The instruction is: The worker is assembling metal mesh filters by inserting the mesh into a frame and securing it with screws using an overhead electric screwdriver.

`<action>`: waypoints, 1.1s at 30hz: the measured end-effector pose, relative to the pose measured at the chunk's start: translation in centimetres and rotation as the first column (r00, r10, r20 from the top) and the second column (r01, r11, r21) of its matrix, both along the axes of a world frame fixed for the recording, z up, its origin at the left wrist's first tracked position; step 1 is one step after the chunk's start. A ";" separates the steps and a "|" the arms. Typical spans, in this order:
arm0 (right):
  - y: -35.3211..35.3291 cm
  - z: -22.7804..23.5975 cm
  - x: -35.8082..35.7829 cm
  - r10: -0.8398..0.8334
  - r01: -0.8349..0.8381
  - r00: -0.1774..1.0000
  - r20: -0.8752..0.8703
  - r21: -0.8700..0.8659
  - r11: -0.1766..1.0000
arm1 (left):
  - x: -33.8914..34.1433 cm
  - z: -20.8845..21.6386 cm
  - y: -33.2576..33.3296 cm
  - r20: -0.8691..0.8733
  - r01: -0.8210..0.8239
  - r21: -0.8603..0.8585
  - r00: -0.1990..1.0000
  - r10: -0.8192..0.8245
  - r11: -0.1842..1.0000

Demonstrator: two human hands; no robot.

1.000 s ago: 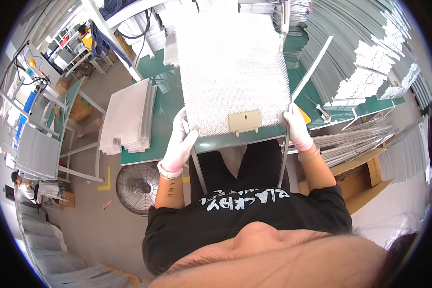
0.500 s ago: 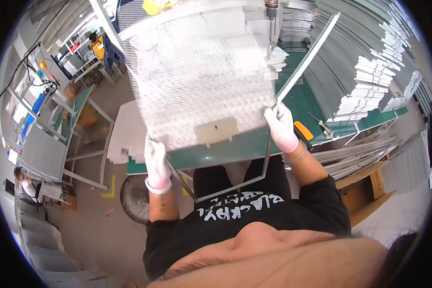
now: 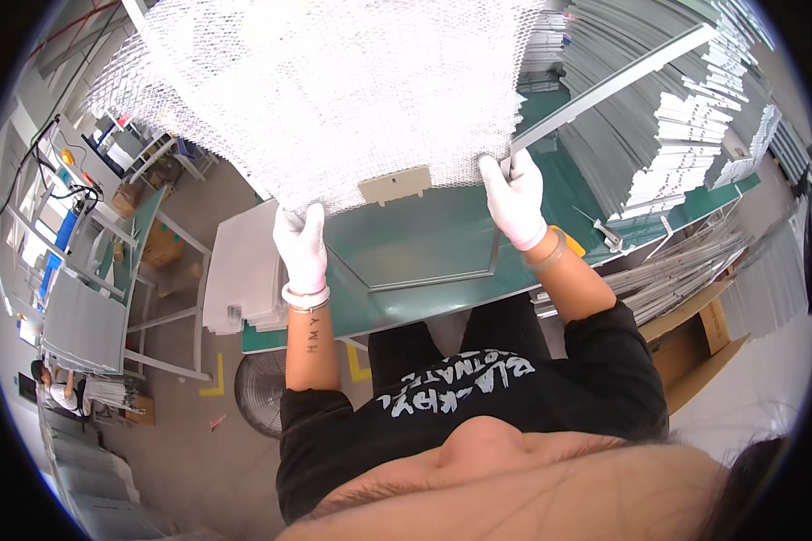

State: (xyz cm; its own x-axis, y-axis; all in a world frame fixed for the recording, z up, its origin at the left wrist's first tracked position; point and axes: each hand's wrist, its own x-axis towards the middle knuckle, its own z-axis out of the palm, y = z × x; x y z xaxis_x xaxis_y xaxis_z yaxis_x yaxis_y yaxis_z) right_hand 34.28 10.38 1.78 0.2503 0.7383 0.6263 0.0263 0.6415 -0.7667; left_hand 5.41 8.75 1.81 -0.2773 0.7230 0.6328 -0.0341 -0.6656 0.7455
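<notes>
A large silver mesh sheet [image 3: 379, 108] slants up and away before me, its near edge between my two hands. A beige plate [image 3: 397, 185] with small tabs sits at the middle of that edge. My white-gloved left hand [image 3: 300, 248] is closed on the near left corner, thumb on top. At the near right corner, my gloved right hand [image 3: 516, 197] grips the edge, and a long pale metal bar [image 3: 618, 86] runs up and right from its fingers. Below the sheet, a thin grey metal frame [image 3: 433, 284] shows over the green tabletop, its sides leading toward my hands.
Tall stacks of grey pleated panels [image 3: 622, 99] crowd the table's right. A screwdriver-like tool [image 3: 602, 230] and an orange-handled tool [image 3: 568, 242] lie near my right forearm. Flat pale sheets [image 3: 244, 266] are stacked at left. A floor fan [image 3: 260, 392] and open carton [image 3: 695, 347] stand below.
Both hands have moved up and away from my body with the mesh sheet. The thin frame has gone from over my lap to over the tabletop. The bar at right is tilted lower.
</notes>
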 end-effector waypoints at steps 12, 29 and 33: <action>0.0 -8.8 1.5 0.056 -0.007 0.948 0.313 -0.155 0.988 | -1.7 -11.4 1.4 -0.172 -0.025 -0.268 0.985 -0.022 0.963; 0.8 -2.7 0.2 0.227 -0.232 0.967 -0.115 -0.031 0.972 | -2.2 -3.6 1.6 -0.140 0.006 -0.172 0.990 -0.031 0.985; 0.7 -5.6 1.4 0.308 -0.316 0.947 -0.094 -0.092 0.944 | -2.4 -6.6 1.1 -0.107 0.047 -0.186 0.992 -0.068 0.981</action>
State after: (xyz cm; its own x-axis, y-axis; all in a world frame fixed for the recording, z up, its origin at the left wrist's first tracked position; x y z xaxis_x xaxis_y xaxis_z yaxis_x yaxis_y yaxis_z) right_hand 35.71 11.12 -3.83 0.0414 0.8476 0.5289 -0.2243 0.5238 -0.8218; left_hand 3.04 9.87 -4.81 -0.1660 0.8421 0.5131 0.0226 -0.5169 0.8557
